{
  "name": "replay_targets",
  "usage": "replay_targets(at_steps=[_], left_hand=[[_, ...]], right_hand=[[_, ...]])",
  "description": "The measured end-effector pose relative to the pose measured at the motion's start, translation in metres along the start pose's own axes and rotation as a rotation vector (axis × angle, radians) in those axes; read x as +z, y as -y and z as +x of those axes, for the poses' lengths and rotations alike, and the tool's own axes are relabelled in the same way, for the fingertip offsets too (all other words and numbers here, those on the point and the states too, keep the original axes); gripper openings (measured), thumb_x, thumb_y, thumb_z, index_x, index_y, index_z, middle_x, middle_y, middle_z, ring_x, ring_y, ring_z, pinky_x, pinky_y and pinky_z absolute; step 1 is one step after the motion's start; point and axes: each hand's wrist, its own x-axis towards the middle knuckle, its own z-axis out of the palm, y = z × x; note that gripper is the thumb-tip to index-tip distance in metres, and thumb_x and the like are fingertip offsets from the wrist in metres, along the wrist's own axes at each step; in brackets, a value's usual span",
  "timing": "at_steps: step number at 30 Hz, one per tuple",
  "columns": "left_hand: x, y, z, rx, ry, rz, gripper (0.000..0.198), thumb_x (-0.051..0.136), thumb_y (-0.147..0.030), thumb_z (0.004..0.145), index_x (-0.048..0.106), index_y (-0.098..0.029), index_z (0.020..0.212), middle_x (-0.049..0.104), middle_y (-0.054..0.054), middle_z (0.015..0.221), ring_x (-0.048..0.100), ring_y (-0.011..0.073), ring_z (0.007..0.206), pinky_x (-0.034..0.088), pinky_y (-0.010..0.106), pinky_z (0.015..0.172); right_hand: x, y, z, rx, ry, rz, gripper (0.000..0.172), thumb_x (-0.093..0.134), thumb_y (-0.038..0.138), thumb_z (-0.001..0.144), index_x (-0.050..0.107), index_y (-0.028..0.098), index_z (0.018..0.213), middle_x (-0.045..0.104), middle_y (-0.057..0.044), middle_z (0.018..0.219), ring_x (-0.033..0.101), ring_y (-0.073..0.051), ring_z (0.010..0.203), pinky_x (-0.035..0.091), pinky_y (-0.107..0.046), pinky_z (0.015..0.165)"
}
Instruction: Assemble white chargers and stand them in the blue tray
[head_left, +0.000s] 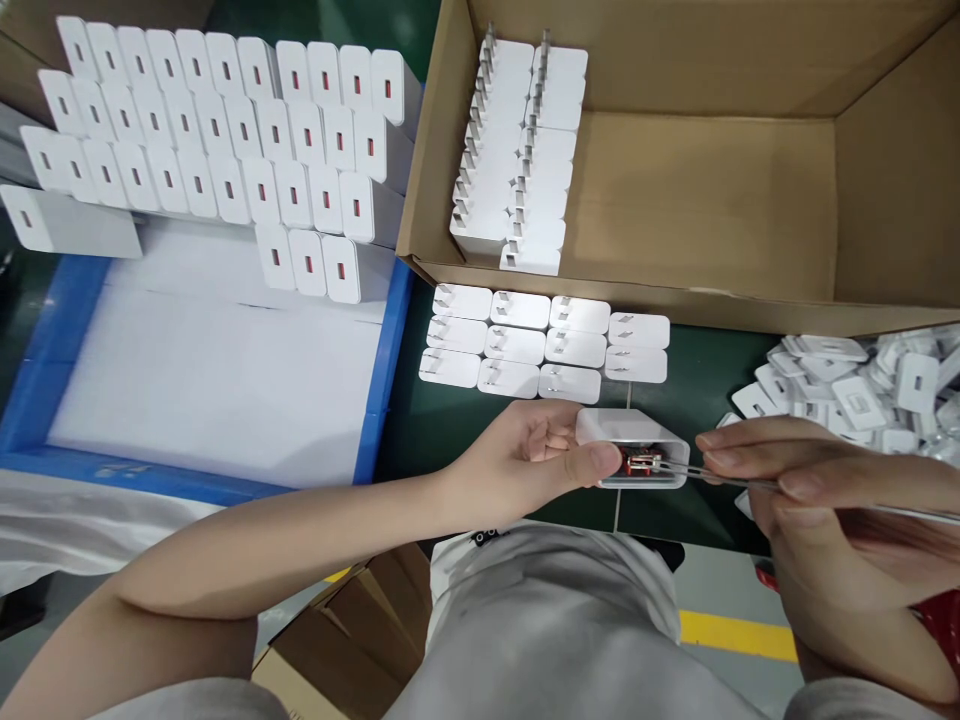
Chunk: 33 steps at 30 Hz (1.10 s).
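Observation:
My left hand (551, 452) is closed around a white charger housing (619, 428), its open end turned to the right. Inside the housing a small circuit board (639, 463) with red and metal parts shows. My right hand (817, 500) pinches a pair of metal tweezers (739, 481), whose tips reach into the housing by the board. Just beyond my left hand, white charger pieces with prongs (514, 345) lie in short rows on the green table. To the right of them a loose heap of small white covers (855, 390) sits near my right hand.
An open cardboard box (712, 200) at the back holds two columns of pronged chargers (517, 150) along its left side. At left, a blue-rimmed tray (382, 370) carries rows of white chargers (225, 130) with slots facing up. Cardboard (360, 630) stands below the table.

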Motion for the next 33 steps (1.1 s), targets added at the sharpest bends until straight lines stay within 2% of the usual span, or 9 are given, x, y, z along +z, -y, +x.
replay_targets(at_steps=[3, 10, 16, 21, 29, 33], left_hand=[[0.0, 0.0, 0.0, 0.001, 0.004, 0.013, 0.038, 0.068, -0.047, 0.084, 0.06, -0.01, 0.078, 0.055, 0.001, 0.068, 0.05, 0.0096, 0.065, 0.041, 0.021, 0.062], [0.0, -0.002, 0.0, -0.004, 0.031, 0.026, 0.042, 0.067, -0.051, 0.083, 0.061, -0.01, 0.082, 0.055, 0.003, 0.076, 0.05, 0.0111, 0.071, 0.041, 0.022, 0.065], [0.001, -0.003, -0.001, -0.038, 0.016, 0.041, 0.047, 0.07, -0.055, 0.079, 0.058, -0.01, 0.078, 0.054, 0.004, 0.075, 0.047, 0.0118, 0.072, 0.039, 0.024, 0.065], [-0.001, -0.002, -0.001, -0.013, 0.031, 0.059, 0.046, 0.068, -0.055, 0.081, 0.056, -0.01, 0.077, 0.051, 0.003, 0.073, 0.047, 0.0125, 0.072, 0.038, 0.025, 0.065], [0.0, -0.002, -0.002, 0.0, 0.028, 0.098, 0.049, 0.066, -0.058, 0.081, 0.055, -0.011, 0.076, 0.051, 0.004, 0.074, 0.045, 0.0125, 0.071, 0.035, 0.026, 0.064], [-0.002, -0.002, -0.001, 0.01, 0.04, 0.085, 0.047, 0.066, -0.056, 0.082, 0.055, -0.011, 0.077, 0.051, 0.004, 0.075, 0.045, 0.0124, 0.072, 0.035, 0.026, 0.065]], right_hand=[[0.0, -0.001, 0.003, -0.079, 0.043, -0.043, 0.031, 0.064, -0.004, 0.074, 0.077, 0.019, 0.09, 0.074, -0.001, 0.078, 0.072, -0.028, 0.072, 0.065, -0.051, 0.068], [-0.004, -0.001, 0.003, -0.09, 0.082, -0.001, 0.034, 0.062, -0.006, 0.075, 0.075, 0.017, 0.095, 0.076, -0.001, 0.085, 0.072, -0.026, 0.078, 0.064, -0.048, 0.073], [0.0, 0.007, 0.003, 0.014, 0.049, 0.009, 0.028, 0.063, -0.002, 0.08, 0.074, 0.021, 0.091, 0.075, 0.001, 0.082, 0.072, -0.025, 0.075, 0.062, -0.048, 0.075], [0.003, 0.009, 0.004, 0.062, 0.048, 0.018, 0.018, 0.067, 0.005, 0.083, 0.073, 0.021, 0.088, 0.075, -0.001, 0.082, 0.072, -0.025, 0.075, 0.062, -0.048, 0.075], [0.002, 0.0, 0.005, 0.015, 0.065, 0.07, 0.015, 0.067, 0.007, 0.083, 0.074, 0.019, 0.089, 0.076, -0.004, 0.082, 0.072, -0.025, 0.073, 0.065, -0.046, 0.068], [-0.001, -0.004, 0.005, 0.014, 0.054, 0.043, 0.015, 0.069, 0.011, 0.083, 0.075, 0.022, 0.092, 0.075, -0.003, 0.08, 0.073, -0.025, 0.07, 0.066, -0.046, 0.069]])
